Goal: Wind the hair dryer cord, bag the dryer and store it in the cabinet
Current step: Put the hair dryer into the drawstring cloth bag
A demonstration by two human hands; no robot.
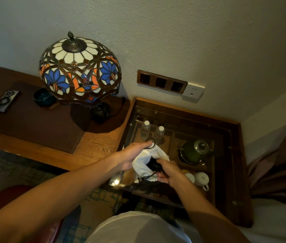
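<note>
A white cloth bag (144, 159) lies on the glass top of the cabinet (233, 165). The black hair dryer (153, 165) shows as a dark shape in the bag's mouth, mostly hidden. My left hand (132, 156) holds the bag's far side, with a black cord loop (150, 141) sticking out past its fingertips. My right hand (169, 173) grips the dryer and cord at the bag's opening. The cord's end with the plug (141, 179) hangs out toward me, below the bag.
Under the glass stand two water bottles (145, 129), a dark kettle (195, 151) and white cups (201, 179). A stained-glass lamp (80, 71), a green bowl (43, 97) and a remote (5, 100) sit on the wooden desk (93, 142) to the left. Wall sockets (162, 81) are above.
</note>
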